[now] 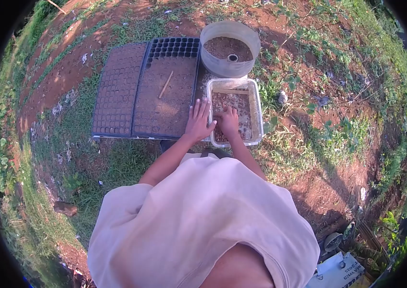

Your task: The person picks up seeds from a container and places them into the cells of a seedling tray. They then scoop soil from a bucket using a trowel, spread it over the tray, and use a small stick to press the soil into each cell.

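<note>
Nearest, pale shirt: it fills the lower middle of the view, with the 2 forearms reaching out past it.
Left hand: released, fingers spread and palm down, between the second tray and the tub.
Right hand: inside the tub, fingers bent down at the contents; whether they pinch anything, I cannot tell.
Clear tub: on the worktop, at the right of the 2 trays, holding a loose mix of reddish-brown and pale bits. A flat wooden strip lies across its far end.
First tray: at the far left, soil in its cells throughout, so it looks fully filled.
Second tray: beside the first; soil lies over most of it, thickly in the middle, while the far rows are dark, open cells without soil. It seems largely filled, with that far band lacking.
Thin stick: aslant on the second tray's soil.
Round container: just beyond the tub, with dark soil and a small ring-shaped piece inside.
Ground: grass and reddish earth all around.
</note>
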### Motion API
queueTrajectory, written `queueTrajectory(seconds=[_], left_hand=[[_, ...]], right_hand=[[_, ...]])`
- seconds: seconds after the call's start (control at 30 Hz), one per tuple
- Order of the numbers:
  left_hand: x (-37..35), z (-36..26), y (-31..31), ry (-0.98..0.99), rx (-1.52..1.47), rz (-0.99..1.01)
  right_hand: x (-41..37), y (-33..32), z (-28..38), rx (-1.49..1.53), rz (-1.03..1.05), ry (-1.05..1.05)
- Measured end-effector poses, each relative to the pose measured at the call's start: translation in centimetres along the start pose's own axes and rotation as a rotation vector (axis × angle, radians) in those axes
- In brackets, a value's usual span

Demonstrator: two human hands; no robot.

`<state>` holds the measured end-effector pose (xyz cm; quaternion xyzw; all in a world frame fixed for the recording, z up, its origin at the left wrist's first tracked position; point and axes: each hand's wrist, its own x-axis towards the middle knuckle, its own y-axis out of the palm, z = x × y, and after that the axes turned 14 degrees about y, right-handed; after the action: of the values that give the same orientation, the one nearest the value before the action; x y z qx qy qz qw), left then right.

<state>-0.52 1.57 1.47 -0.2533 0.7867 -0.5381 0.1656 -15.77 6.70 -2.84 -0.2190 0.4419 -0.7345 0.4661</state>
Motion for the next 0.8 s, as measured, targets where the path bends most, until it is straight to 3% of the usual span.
queueTrajectory(seconds=[0.1, 0.2, 0.27, 0.3, 0.37, 0.47, 0.67, 0.8], left_hand=[[0.0, 0.1, -0.1, -0.004, 0.013, 0.008], [-0.1, 0.3, -0.5, 0.008, -0.002, 0.005], [-0.5, 0.6, -0.7, 0.025, -0.056, -0.053], [-0.8, 0.7, -0.8, 0.02, -0.058, -0.058], [-1.4, 1.3, -1.2, -0.04, -0.106, -0.232], [-2.1, 2.3, -1.7, -0.101, -0.114, -0.27], [-2.9, 4.1, -3.2, -0.109, -0.093, -0.355], [-3.6, 5.7, -5.1, -0.171, -0.083, -0.409]], right_hand=[[0.2, 0.1, -0.6, 0.03, 0.047, 0.041], [0.4, 0.6, -1.6, 0.101, -0.039, 0.026], [0.9, 1.4, -2.6, 0.314, -0.208, -0.011], [0.8, 0.7, -2.3, 0.31, -0.205, -0.016], [0.3, -1.4, -0.9, 0.41, -0.207, 0.168], [-0.3, -2.8, 0.4, 0.525, -0.206, 0.2], [0.0, -2.5, 3.5, 0.635, -0.333, 0.125], [0.9, -3.2, 6.3, 0.585, -0.262, 0.146]])
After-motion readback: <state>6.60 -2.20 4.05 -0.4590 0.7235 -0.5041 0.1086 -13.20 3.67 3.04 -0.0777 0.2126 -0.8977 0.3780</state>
